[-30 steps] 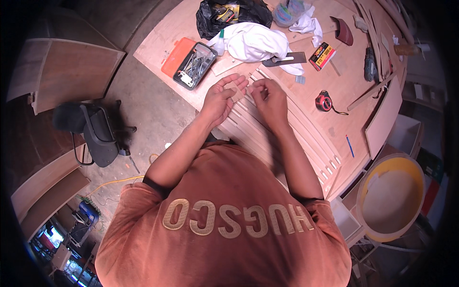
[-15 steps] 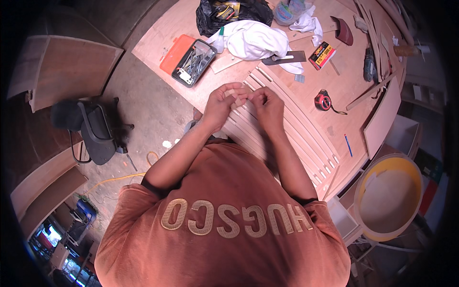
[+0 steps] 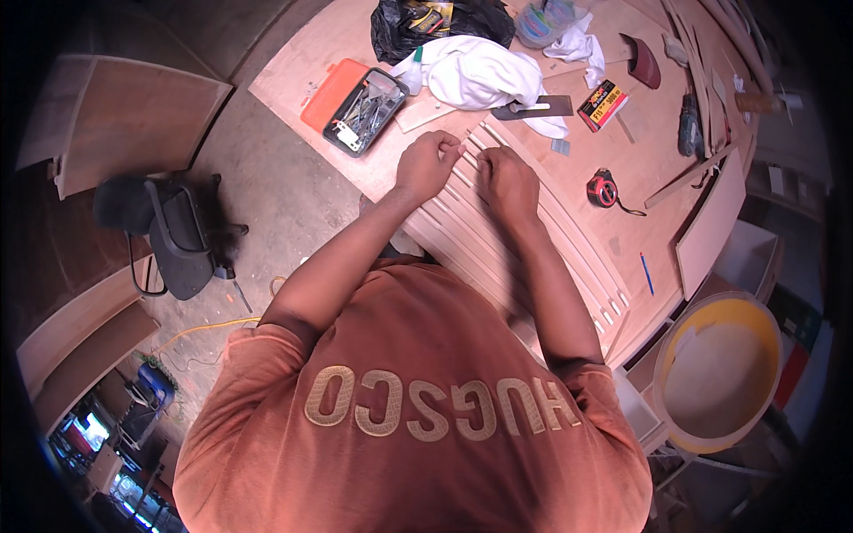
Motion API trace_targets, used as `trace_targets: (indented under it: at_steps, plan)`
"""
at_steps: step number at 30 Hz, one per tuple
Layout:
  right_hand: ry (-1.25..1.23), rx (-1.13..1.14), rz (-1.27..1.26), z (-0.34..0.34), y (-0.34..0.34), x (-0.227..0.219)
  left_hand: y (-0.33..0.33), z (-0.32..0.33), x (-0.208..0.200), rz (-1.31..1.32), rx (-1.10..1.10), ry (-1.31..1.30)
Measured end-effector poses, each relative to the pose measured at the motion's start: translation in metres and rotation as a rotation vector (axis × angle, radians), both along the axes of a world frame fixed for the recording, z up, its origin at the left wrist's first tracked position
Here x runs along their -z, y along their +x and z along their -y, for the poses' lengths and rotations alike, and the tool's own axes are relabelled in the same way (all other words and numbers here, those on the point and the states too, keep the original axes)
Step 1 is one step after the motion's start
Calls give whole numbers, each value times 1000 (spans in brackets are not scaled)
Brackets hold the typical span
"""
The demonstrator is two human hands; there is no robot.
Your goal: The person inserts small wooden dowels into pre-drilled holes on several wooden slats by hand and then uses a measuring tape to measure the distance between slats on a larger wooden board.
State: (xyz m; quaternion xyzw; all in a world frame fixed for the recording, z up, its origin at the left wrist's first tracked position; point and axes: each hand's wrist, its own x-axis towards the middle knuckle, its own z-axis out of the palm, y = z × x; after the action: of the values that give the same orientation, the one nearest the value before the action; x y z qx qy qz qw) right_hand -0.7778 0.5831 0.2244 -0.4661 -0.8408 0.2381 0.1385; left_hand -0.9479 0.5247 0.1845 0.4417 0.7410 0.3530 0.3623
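Lengthwise, strips [image 3: 574, 242] toward lower right

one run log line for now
left hand: near wooden strips | right hand: over strips | grips: unclear | nearby: open box, tape measure

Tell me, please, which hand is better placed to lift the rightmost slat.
Probably the right hand: it sits nearer the rightmost slat than the left hand, though I cannot see inside either grip.

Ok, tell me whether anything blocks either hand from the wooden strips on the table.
Nothing visible does: the left hand and right hand are right by the far part of the wooden strips. The white cloth lies beyond them, out of the way. What the fingers may hide can't be seen.
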Motion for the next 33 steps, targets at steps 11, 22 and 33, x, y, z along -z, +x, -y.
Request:
trace_targets:
  at_steps: [11,22,33]
  plan:
    - [-128,3,135,-8,-5,-3,1,2,0,-10,-35,-41]
    - [56,-51,228,5,-11,-13,7,-1,-2,61,-123,-41]
    - [128,-25,196,13,-10,-1,3,2,-10,145,-144,-58]
